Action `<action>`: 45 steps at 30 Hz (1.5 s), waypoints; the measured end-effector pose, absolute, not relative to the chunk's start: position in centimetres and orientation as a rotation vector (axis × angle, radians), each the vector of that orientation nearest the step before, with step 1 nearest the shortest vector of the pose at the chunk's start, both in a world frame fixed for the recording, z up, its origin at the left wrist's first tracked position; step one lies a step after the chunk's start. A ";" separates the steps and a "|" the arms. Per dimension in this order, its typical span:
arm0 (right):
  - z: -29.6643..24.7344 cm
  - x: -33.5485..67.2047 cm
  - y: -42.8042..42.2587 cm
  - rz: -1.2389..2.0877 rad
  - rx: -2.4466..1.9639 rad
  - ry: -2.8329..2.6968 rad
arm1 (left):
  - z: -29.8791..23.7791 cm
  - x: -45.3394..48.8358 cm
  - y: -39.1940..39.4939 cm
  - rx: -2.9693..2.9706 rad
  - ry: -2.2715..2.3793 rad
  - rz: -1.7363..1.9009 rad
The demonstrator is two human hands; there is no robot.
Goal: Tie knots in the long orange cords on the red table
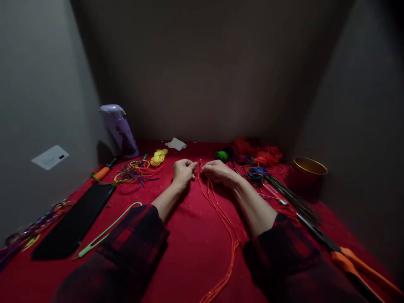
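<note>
My left hand (183, 172) and my right hand (217, 171) rest side by side on the red tablecloth (189, 244), fingertips almost touching. Both are curled in a pinch on the far end of a bundle of thin orange cords (221, 210). The cords trail back from my hands toward me, between my forearms, and bend to the near edge. Both sleeves are dark red plaid.
Left: a purple jug (120, 130), tangled coloured cords (135, 171), yellow cord bundle (158, 157), a black flat board (75, 221), a green strap (107, 229). Right: red and orange yarn (263, 155), a green ball (222, 155), thin metal rods (292, 198), a brass bowl (308, 167), orange-handled shears (350, 261).
</note>
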State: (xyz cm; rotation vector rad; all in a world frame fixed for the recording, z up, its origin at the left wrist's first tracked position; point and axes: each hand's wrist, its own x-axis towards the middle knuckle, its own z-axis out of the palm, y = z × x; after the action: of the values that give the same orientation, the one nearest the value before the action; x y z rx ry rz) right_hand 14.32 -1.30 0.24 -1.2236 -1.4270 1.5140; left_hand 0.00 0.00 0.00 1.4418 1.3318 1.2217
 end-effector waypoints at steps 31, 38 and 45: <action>-0.4 13.6 -1.8 1.397 -1.274 -1.450 | 0.2 -2.2 2.2 1.405 0.862 0.534; -0.6 14.0 -1.5 1.396 -1.277 -1.478 | 1.0 -1.8 1.7 1.447 0.930 0.571; -0.7 14.2 -1.4 1.344 -1.290 -1.523 | 0.5 -1.7 2.1 1.522 1.009 0.626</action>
State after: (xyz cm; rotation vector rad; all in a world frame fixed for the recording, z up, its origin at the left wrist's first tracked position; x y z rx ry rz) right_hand 14.15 -1.36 -0.68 -1.2902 -1.5234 1.3442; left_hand -1.67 2.15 0.49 1.5221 1.0094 0.6261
